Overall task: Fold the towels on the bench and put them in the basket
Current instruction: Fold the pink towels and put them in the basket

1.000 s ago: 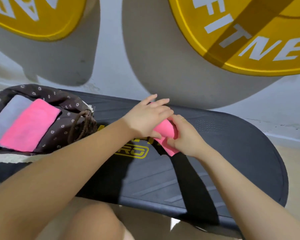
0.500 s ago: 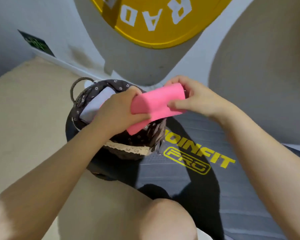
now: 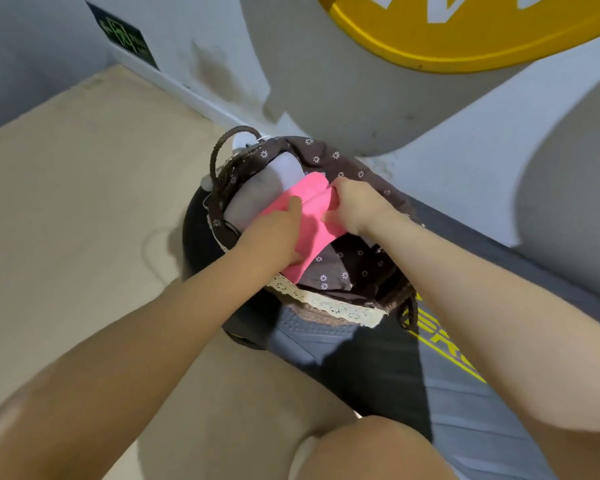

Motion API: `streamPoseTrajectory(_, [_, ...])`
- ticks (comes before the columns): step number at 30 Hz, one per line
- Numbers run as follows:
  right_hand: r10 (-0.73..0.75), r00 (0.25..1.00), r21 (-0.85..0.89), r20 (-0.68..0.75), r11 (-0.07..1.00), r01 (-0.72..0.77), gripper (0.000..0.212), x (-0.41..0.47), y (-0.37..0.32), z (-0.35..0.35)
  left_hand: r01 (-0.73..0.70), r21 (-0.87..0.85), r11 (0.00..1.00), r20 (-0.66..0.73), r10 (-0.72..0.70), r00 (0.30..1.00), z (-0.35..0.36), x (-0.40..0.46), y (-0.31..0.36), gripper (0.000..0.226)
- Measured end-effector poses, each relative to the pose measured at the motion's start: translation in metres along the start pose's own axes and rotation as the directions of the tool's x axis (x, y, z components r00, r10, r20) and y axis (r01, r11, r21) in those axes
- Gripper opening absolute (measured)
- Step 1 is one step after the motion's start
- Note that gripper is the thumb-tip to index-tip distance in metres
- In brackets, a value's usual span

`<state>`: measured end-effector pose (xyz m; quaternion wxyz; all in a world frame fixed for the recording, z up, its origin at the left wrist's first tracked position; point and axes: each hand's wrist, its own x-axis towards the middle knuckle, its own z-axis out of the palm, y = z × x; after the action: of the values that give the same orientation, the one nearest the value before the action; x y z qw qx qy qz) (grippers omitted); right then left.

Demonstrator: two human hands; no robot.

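since the earlier frames the folded bright pink cloth towel (image 3: 312,223) has gone from the middle of the bench, up into the air over the basket, and now down inside it. view has swung left with it.

landmark = the round woven basket with brown floral fabric liner and lace trim (image 3: 329,306), sitting at the end of the dark grey padded gym bench (image 3: 465,410).

- pink towel: inside the basket, toward its far-left half, lying on top of a folded pale grey towel (image 3: 257,199). looks like two pink pieces side by side with a seam between them, can't tell for sure.
- left hand (image 3: 274,233): over the basket's near-left rim, resting on the pink towel, fingers mostly straight and together, pressing it flat. thumb side hidden.
- right hand (image 3: 354,206): over the basket's centre, fingers curled down onto the towel's far edge, looks like it's tucking or pinching it; fingertips hidden behind the knuckles.

progress, my read: this towel is folded and basically delivered, just being seated. at least two folded towels are in the basket. no loose towels show on the bench part right of the basket, but most of the bench is out of frame, so can't say if any are left.

behind the basket: grey wall with a big yellow disc graphic (image 3: 465,36). left of the basket: tan floor (image 3: 66,202).
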<state>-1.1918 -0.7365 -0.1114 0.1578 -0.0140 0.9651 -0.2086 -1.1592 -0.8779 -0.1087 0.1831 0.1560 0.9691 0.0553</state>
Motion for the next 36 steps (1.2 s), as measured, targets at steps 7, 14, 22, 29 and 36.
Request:
streamPoseTrajectory(7, [0.218,0.961,0.010,-0.171,0.976,-0.219,0.029,0.004,-0.009,0.008,0.134,0.363,0.922,-0.400,0.025,0.916,0.022,-0.002,-0.006,0.099])
streamPoseTrajectory(14, [0.078,0.997,0.250,0.027,0.965,-0.082,0.046,-0.015,-0.029,0.057,0.186,0.235,0.954,-0.513,-0.041,0.858,0.039,0.015,-0.013,0.027])
streamPoseTrajectory(22, [0.068,0.997,0.306,0.040,0.949,-0.077,0.071,-0.008,-0.016,0.073,0.115,0.133,0.984,-0.209,-0.086,0.974,0.026,0.020,-0.013,0.067])
streamPoseTrajectory(29, [-0.142,0.976,0.135,-0.165,0.977,0.165,0.040,-0.052,-0.001,-0.016,-0.081,0.085,0.993,-0.360,0.106,0.927,0.008,-0.012,0.018,0.064])
streamPoseTrajectory(36, [-0.032,0.882,0.369,-0.470,0.901,0.229,0.032,-0.136,0.073,-0.067,-0.249,0.193,0.949,-0.666,0.313,0.677,-0.006,-0.019,0.103,0.031])
